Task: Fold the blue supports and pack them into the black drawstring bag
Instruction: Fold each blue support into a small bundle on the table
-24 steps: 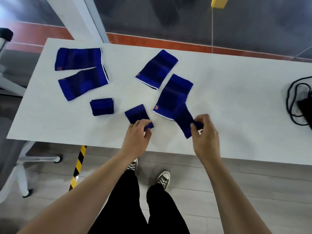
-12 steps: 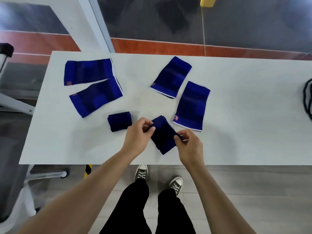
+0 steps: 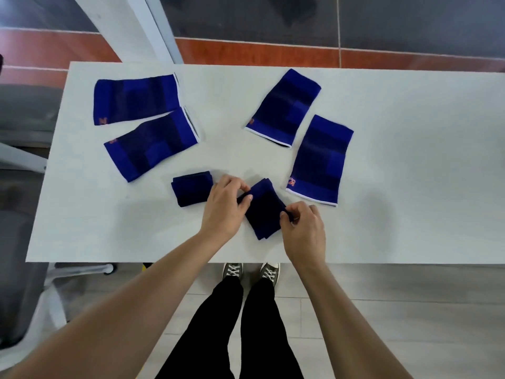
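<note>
Head view. Folding step in hand, as I read it: left hand [image 3: 222, 207] pinches the far left corner of a dark folded support [image 3: 263, 207] near the table's [image 3: 410, 160] near edge, and right hand [image 3: 304, 228] pinches its right edge. Next move likely calls for pressing it flat. A finished folded support [image 3: 191, 188] lies just left. Four flat supports wait: two far left [image 3: 135, 98] [image 3: 151, 144], two far right [image 3: 284, 106] [image 3: 321, 160]. Drawstring bag not in view. Nothing blocks the hands.
</note>
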The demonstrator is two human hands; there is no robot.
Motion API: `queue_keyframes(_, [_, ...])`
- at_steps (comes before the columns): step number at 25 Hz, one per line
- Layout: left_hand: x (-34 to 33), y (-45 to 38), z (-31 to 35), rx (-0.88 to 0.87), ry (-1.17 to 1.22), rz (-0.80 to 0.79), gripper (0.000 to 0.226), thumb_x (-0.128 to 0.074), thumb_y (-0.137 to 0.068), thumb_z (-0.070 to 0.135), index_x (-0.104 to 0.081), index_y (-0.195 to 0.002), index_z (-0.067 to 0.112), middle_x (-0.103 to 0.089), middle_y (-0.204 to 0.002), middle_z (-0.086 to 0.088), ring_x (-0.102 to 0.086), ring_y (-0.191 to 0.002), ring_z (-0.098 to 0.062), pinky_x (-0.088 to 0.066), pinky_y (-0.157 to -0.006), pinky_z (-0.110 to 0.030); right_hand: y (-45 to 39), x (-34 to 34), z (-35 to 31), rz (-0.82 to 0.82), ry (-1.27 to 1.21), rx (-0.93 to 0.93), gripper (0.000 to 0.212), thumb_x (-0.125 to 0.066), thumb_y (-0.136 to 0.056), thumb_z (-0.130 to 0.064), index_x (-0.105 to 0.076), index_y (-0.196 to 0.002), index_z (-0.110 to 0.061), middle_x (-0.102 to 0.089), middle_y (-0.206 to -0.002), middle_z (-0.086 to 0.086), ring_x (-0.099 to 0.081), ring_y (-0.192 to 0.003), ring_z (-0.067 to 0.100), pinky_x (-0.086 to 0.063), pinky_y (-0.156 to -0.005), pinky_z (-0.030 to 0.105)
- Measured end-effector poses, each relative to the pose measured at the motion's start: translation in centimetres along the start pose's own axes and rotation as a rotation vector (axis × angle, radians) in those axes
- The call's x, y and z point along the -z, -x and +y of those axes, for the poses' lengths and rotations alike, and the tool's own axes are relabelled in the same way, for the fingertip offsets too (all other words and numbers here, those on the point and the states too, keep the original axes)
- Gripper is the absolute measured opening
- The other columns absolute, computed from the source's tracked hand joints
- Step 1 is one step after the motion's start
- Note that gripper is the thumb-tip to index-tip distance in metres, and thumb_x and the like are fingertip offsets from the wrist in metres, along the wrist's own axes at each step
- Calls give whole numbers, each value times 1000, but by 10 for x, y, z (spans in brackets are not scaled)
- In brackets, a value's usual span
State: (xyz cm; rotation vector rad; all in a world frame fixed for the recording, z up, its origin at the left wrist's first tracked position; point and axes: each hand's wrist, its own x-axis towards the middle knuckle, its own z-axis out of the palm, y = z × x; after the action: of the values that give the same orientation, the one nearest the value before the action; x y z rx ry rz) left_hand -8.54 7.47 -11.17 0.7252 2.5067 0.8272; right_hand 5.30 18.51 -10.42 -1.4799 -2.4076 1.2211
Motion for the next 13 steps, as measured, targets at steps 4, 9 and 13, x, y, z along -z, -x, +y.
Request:
queue_keyframes(4, [-6, 7, 5, 38, 41, -3, 13, -65, -94, 23, -63, -106, 18, -54, -108, 6, -55, -87, -10, -50, -79, -31, 1, 3, 3, 15, -67, -40, 9, -63, -95, -20, -65, -104, -16, -53, -107, -3, -61, -80, 9, -55, -82, 33])
queue_keyframes(9, [-12, 14, 10, 131, 88, 18, 10, -63, -94, 24, -61, -104, 21, -58, -108, 6, -60, -88, -14, -53, -85, -41, -2, 5, 4, 3, -66, -10, 5, -61, -98, -20, -64, -100, -18, -57, -100, -1, -60, -82, 14, -54, -78, 34])
queue_keyframes(13, [-14, 17, 13, 166, 113, 39, 9, -63, -94, 24, -61, -102, 21, -57, -106, 5, -60, -87, -16, -53, -84, -42, -7, 7, 2, -17, -42, -50, 6, -60, -97, -21, -64, -102, -18, -58, -100, 0, -59, -80, 13, -49, -75, 29])
